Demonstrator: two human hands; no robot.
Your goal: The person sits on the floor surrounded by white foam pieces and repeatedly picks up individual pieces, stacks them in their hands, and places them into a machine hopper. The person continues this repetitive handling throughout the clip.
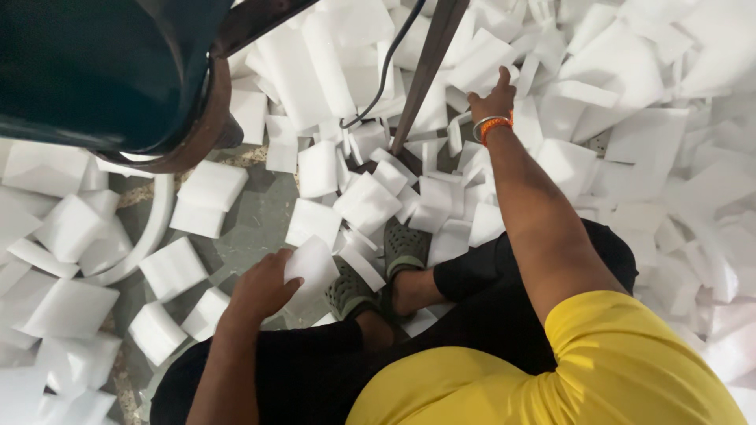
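Observation:
My left hand [264,287] grips a white foam block [313,267] low over the floor, just left of my green shoes [376,271]. My right hand [493,98] reaches far forward into the heap of white foam pieces [583,118], fingers on a foam piece [492,63] beside a slanted metal leg [425,71]. A silver and an orange bangle sit on that wrist. I am seated in black trousers and a yellow top.
A dark green machine body [102,71] with a brown rim hangs over the upper left. A black cable [386,75] runs beside the leg. Loose foam blocks [71,228] and a white ring lie on the grey tiled floor [252,228].

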